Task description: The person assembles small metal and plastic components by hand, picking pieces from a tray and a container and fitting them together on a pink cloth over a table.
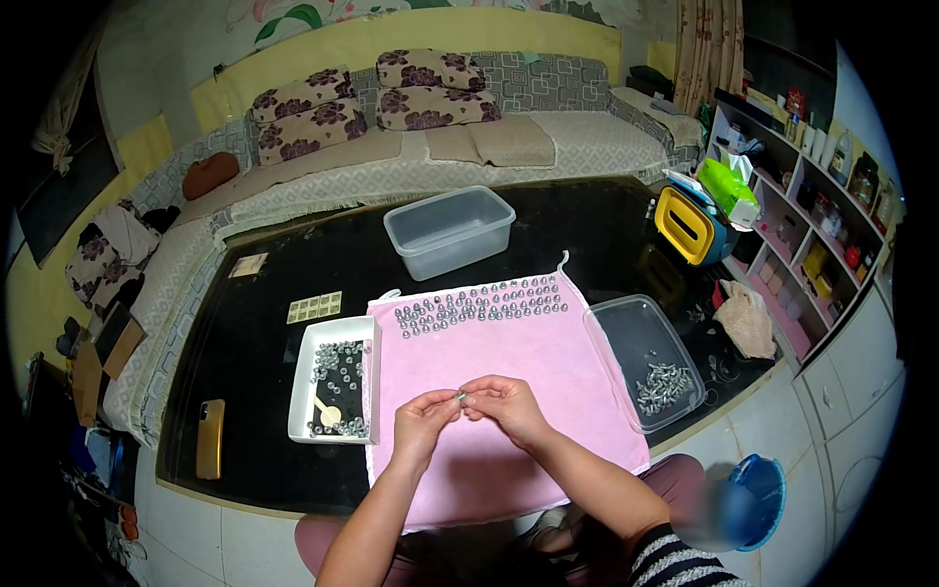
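Two bare hands meet fingertip to fingertip over a pink cloth (528,364), the left hand (421,421) and the right hand (511,407) pinching one small metal piece (461,397) between thumbs and forefingers. Both grips are narrow, and the piece is mostly covered by the fingers, so I cannot tell which way its long axis points.

Straight ahead of the fingertips, farther from the body, rows of small metal pieces (479,303) stand on the same cloth. A stretch of cloth lies between hands and rows. The band of rows runs crosswise, rising slightly toward the right-hand side and coming closest to the hands at its left end. Neither hand is clearly nearer to the band as a whole.

Sideways, the supplies divide by hand. To the left, just past the cloth's edge, a white box (296,391) holds shiny round pieces (337,349) and a pale spoon (330,415); the left hand is nearer to it. Well out to the right, a clear tray (626,323) overlaps the cloth's edge and holds a loose heap of silver pieces (664,388), their long axes pointing every way; the right hand is nearer there. Beyond the rows sits a plastic tub (455,262).
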The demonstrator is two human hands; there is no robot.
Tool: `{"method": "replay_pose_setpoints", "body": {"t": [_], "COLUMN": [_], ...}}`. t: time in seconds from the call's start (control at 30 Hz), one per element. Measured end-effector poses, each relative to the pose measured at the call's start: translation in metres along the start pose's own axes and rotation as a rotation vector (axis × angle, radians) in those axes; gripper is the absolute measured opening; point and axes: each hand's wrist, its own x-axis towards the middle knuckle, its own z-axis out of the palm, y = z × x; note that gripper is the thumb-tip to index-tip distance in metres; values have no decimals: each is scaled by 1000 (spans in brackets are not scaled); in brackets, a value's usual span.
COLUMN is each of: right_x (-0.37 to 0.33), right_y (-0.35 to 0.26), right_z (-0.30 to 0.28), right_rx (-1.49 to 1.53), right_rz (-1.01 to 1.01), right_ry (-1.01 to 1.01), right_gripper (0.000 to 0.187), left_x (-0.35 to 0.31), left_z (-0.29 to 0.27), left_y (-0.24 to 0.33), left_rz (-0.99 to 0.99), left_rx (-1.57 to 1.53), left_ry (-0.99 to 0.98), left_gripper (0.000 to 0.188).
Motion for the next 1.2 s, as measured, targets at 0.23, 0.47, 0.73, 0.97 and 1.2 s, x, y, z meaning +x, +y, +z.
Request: {"method": "replay_pose_setpoints", "body": {"t": [0.23,0.47,0.73,0.97,1.2], "right_x": [2,1,-3,-3,-5], "right_y": [2,2,-3,-3,-4], "right_z": [-2,-2,1,3,6], "right_rx": [-99,-335,-535,-527,-567], "right_rz": [34,42,-35,42,-52], "right_ry": [-28,-84,-113,-90,-59], "right_gripper": [12,18,30,36,38], "left_x": [0,2,2,2,3], "left_z": [0,-4,-4,-6,-5], "left_y": [-4,-8,-8,-9,-8], "left_rz": [84,109,112,129,118], "left_rx": [52,105,71,85,40], "left_ry": [-6,-21,-69,-102,-108], "left_gripper": [15,15,15,15,14]}}
